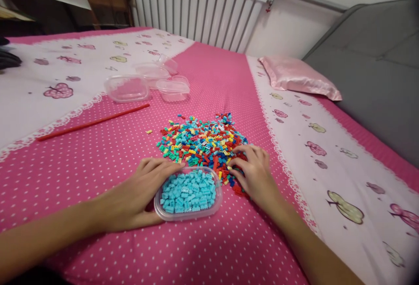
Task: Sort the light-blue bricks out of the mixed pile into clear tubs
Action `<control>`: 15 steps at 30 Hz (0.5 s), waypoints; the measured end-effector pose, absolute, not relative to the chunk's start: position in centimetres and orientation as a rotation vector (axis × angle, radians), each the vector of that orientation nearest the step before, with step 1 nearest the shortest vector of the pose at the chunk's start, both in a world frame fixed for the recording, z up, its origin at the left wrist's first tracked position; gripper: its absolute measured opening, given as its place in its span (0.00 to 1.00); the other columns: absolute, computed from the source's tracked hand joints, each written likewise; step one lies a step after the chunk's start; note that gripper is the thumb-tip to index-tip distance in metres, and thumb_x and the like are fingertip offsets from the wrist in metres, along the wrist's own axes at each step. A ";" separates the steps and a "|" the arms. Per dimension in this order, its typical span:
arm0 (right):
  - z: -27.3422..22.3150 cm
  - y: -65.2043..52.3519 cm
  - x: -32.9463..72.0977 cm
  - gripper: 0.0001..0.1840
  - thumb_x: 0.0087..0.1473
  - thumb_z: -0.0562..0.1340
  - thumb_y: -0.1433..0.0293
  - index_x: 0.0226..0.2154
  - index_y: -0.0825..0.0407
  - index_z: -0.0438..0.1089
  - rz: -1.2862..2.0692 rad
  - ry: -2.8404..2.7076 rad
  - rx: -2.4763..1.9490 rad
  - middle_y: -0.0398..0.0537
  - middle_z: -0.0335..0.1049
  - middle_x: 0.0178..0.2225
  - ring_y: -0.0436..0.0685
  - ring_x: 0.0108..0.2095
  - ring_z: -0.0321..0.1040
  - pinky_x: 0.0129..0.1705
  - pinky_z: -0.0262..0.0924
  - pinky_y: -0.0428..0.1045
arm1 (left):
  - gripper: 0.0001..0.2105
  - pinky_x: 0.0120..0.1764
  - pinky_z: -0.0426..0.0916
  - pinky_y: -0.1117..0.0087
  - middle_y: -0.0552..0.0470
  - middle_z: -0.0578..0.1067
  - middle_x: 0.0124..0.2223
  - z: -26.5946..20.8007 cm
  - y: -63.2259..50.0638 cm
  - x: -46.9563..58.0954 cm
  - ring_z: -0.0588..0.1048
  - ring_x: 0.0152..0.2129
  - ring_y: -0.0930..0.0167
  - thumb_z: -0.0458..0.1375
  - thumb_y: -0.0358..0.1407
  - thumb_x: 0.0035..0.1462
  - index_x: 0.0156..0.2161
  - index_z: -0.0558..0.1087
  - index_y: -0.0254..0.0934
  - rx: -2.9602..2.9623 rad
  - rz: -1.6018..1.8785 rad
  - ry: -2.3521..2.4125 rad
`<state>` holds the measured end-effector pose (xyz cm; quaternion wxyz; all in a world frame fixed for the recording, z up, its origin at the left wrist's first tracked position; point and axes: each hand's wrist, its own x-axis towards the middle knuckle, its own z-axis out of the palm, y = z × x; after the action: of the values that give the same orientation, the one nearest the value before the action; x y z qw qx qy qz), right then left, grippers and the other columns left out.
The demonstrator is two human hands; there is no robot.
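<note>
At the left end of the clear tub (190, 216), our left hand (137, 193) is wrapped around the rim, thumb towards the near side and fingers at the far side, gripping it as it sits upright on the pink dotted bedspread (196, 252). Light-blue bricks (188, 191) fill much of the tub. Just beyond the tub lies a loose pile of mixed bricks (199, 139), red, yellow, green and several blues, spreading round to its right. On the tub's right, our right hand (258, 173) is at the edge of that pile, fingers bent and slightly parted; we cannot tell whether they pinch a brick. Beyond the tub and to its left we see a lone yellow brick (149, 132), a long red stick (94, 121) lying slantwise and a group of see-through containers (127, 88). Well beyond the tub, to its right, lies a pink pillow (299, 77).
</note>
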<state>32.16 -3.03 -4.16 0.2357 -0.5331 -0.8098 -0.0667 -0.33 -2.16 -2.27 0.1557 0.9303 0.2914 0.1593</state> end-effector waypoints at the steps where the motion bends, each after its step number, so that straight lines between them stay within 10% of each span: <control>1: -4.0 -3.0 32.2 0.01 0.57 0.67 0.71 0.35 0.50 0.76 -0.174 -2.202 -1.465 0.54 0.72 0.48 0.68 0.52 0.62 0.54 0.56 0.65 | 0.33 0.54 0.61 0.59 0.46 0.68 0.59 -2.3 -2.1 -0.4 0.65 0.53 0.58 0.59 0.48 0.61 0.65 0.50 0.46 2.675 0.449 0.827; 15: -4.0 -2.6 33.2 0.10 0.59 0.63 0.64 0.38 0.51 0.77 0.148 -1.971 -1.475 0.53 0.78 0.37 0.65 0.40 0.71 0.46 0.60 0.61 | 0.33 0.52 0.60 0.58 0.39 0.69 0.56 -3.8 -2.0 -0.2 0.67 0.50 0.57 0.60 0.49 0.60 0.64 0.53 0.37 2.630 0.682 0.639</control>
<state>33.22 -2.58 -3.97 0.3312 -0.5642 -0.7541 0.0567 -0.16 -1.97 -3.79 0.1744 0.9279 0.2253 0.2404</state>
